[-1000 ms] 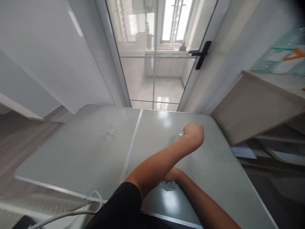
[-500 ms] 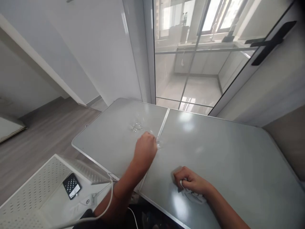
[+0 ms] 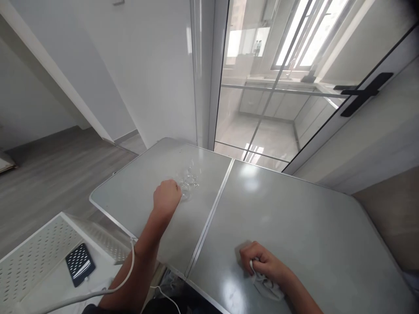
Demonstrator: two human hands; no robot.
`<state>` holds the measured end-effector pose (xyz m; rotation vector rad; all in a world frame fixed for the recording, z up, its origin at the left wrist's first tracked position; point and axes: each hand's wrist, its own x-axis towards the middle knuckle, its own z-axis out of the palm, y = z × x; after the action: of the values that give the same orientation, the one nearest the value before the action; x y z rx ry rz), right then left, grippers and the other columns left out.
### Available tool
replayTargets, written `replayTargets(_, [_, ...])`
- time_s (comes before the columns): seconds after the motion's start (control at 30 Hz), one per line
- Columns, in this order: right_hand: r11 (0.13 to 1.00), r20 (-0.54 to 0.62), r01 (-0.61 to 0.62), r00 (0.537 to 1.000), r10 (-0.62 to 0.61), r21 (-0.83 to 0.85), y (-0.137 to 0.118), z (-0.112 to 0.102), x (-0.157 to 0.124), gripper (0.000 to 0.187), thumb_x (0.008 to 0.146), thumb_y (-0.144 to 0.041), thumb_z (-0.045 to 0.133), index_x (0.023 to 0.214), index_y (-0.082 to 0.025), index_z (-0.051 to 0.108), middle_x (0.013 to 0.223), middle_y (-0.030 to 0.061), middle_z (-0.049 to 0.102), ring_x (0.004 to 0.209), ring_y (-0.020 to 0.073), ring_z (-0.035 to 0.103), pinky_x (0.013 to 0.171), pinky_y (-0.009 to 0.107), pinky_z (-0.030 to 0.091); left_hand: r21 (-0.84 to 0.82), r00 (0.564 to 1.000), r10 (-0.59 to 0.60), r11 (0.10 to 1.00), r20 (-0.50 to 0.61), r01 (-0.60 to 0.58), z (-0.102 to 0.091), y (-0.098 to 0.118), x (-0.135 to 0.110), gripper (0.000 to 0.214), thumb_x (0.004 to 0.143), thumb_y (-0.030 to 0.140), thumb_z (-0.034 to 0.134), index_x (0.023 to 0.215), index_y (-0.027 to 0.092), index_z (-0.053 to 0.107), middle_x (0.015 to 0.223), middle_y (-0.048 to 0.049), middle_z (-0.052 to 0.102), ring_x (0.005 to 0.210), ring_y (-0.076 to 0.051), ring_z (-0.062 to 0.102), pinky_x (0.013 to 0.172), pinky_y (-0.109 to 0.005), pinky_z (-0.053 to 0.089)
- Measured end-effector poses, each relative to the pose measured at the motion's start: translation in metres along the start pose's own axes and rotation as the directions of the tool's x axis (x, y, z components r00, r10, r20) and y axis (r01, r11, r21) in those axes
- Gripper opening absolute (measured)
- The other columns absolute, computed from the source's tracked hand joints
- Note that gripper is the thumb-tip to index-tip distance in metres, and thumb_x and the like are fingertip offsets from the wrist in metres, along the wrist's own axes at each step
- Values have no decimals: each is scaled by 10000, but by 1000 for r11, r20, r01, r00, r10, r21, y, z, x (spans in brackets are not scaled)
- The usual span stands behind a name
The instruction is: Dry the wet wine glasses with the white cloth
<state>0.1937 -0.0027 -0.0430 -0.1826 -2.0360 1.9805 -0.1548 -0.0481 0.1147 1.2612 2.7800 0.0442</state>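
My left hand (image 3: 166, 197) is closed around a clear glass (image 3: 185, 189), which rests on the left half of the grey folding table (image 3: 294, 218). Another clear glass (image 3: 191, 178) stands just beyond it, close enough that I cannot tell if they touch. My right hand (image 3: 260, 261) lies near the table's front edge, fingers curled on a crumpled white cloth (image 3: 266, 285) pressed to the tabletop.
A white perforated shelf (image 3: 36, 257) stands at the lower left with a dark phone-like object (image 3: 79, 264) on it, and a white cable (image 3: 98, 292) runs across it. Behind the table is a glass door (image 3: 271, 87) with a black handle (image 3: 363, 93). A seam (image 3: 209, 218) divides the tabletop.
My left hand carried the glass from the right half of the table across the seam to the left half, beside the other glass. My view swung left. The right hand stayed on the cloth.
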Motion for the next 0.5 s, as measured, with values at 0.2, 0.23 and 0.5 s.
replayTargets(0.2, [1000,-6,-7,1000,7,4,-2,2,3,178,750,-170,583,578,-158,628,563,14,578,556,135,519,575,256,374,-38,998,32,999,-47,-34,4,0,11,310,931,278,481,903,166,769,1031,-158,750,950,-298,717,783,-336,517])
replayTargets(0.23, [1000,-5,-8,1000,8,5,-3,2,3,171,738,-163,580,573,-159,625,556,11,571,549,133,512,569,254,368,-47,997,36,998,-62,-39,5,0,13,315,931,290,484,915,168,774,1047,-158,751,962,-303,716,793,-343,518])
replayTargets(0.5, [999,-4,-32,999,31,-32,-11,5,4,154,712,-142,560,568,-165,611,564,5,561,557,129,507,581,255,361,-128,988,34,990,-152,-54,5,-4,14,354,941,399,532,1107,205,777,1201,-127,737,1106,-329,673,872,-390,519])
